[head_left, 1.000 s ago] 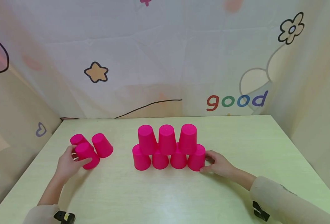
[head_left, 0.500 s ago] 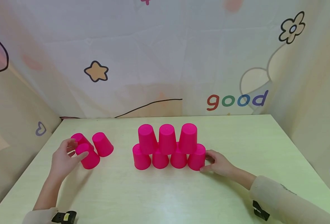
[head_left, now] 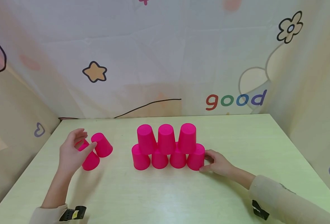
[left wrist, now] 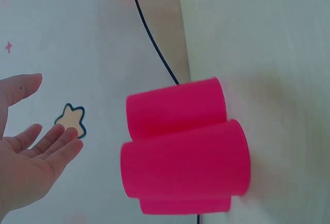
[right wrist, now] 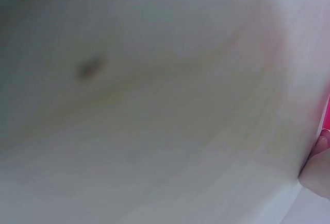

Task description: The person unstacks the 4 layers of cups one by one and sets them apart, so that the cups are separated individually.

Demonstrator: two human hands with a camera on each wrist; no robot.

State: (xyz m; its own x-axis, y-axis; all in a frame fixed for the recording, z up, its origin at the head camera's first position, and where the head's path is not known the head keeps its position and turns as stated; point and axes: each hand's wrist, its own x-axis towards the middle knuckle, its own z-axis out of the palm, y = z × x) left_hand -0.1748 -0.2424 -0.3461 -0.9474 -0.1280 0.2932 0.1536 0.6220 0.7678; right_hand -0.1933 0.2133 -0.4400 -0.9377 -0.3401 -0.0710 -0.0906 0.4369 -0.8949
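Observation:
My left hand (head_left: 73,152) hovers over the left group of pink cups, its fingers loosely spread and nothing in them. In the left wrist view the same hand (left wrist: 33,167) is apart from the cups. That group has a front cup (head_left: 91,161), a right cup (head_left: 102,145) and a third cup (head_left: 83,145) mostly hidden behind my hand. My right hand (head_left: 219,163) holds the rightmost lower cup (head_left: 195,158) of a two-row stack, thumb at its front base and fingers at its right side. Three upside-down cups, the middle one (head_left: 166,140) included, form the upper row.
The pale table (head_left: 165,196) reaches back to a printed curtain (head_left: 165,68), with fabric on both sides. In the right wrist view, blurred pale fabric (right wrist: 154,131) fills most of the frame.
My left hand has let go of the front cup at the left and risen up and away from it, now in front of the rear cup. The right hand and the stack stay put.

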